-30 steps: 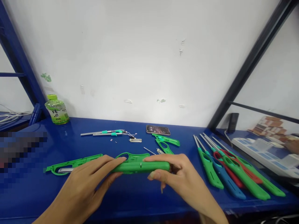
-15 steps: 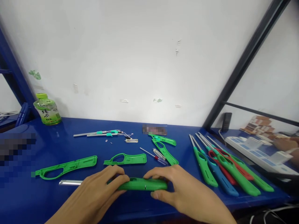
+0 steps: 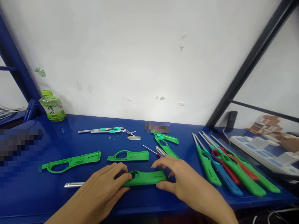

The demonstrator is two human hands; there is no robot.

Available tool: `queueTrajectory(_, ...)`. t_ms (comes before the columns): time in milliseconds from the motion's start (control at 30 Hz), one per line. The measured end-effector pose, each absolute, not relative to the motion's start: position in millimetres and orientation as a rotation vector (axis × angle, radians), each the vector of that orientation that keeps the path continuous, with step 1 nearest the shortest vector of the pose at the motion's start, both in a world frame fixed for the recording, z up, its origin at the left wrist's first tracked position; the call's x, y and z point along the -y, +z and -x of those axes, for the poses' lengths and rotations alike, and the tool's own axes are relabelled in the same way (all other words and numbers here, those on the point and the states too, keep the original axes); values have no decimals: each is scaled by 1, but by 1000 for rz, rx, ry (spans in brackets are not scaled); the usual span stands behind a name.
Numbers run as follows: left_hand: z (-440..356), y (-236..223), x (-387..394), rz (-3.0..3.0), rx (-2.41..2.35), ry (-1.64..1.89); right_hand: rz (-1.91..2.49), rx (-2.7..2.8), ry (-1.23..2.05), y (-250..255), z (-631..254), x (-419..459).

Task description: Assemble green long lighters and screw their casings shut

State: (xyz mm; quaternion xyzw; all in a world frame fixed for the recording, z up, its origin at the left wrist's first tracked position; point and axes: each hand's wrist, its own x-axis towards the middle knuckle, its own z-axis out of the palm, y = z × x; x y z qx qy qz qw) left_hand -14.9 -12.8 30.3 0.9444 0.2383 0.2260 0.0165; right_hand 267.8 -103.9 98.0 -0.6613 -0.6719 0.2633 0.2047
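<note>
A green gas lighter (image 3: 149, 178) with a long metal tube (image 3: 73, 184) lies across the front of the blue table, its slotted side facing up. My left hand (image 3: 105, 186) is closed around it by the trigger opening, covering part of the handle and tube. At the handle's right end, my right hand (image 3: 184, 177) is spread open, thumb touching or very near the edge and fingers raised above it. Beyond the hands lie two green half shells, a left shell (image 3: 74, 161) and a middle shell (image 3: 129, 155). A screwdriver (image 3: 151, 150) is partly hidden behind my right hand.
Several whole lighters (image 3: 224, 161) in green, blue and red lie at the right. Metal tubes with wires (image 3: 105, 130) and a clear fuel tank (image 3: 134, 137) are farther back. More green shells (image 3: 167, 146), a green-capped bottle (image 3: 53, 107) and a power strip (image 3: 263, 152) also stand around.
The lighter has rolled so its slotted side shows more. My right fingers have loosened and lifted from its end. The view has shifted slightly.
</note>
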Motion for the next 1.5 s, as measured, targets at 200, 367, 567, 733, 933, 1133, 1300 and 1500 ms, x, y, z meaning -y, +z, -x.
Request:
queueTrajectory(200, 14, 42, 19, -2931, -750, 673, 1855, 1826, 551, 97, -281, 99)
queueTrajectory(367, 15, 52, 24, -2925, -781, 758, 1950, 1738, 441, 96, -282, 95)
queueTrajectory(567, 30, 67, 24, -2723, -1118, 981, 2031, 1508, 442, 82, -284, 82)
queueTrajectory(733, 44, 84, -14, -2752, -1342, 790, 2074, 1538, 434, 76, -278, 71)
queueTrajectory(933, 30, 99, -74, -2834, -1518, 300, 2151, 1636, 204, 72, -276, 63)
queueTrajectory(1133, 14, 100, -100, -2911, -1415, 107, 2144, 1640, 124, 75, -277, 69)
queueTrajectory(1300, 9, 93, -114, -2923, -1357, 54, 2086, 1576, 77, 79, -278, 78)
queueTrajectory(1500, 8, 91, -116, -2891, -1312, 114, 2027, 1454, 70, 84, -277, 90)
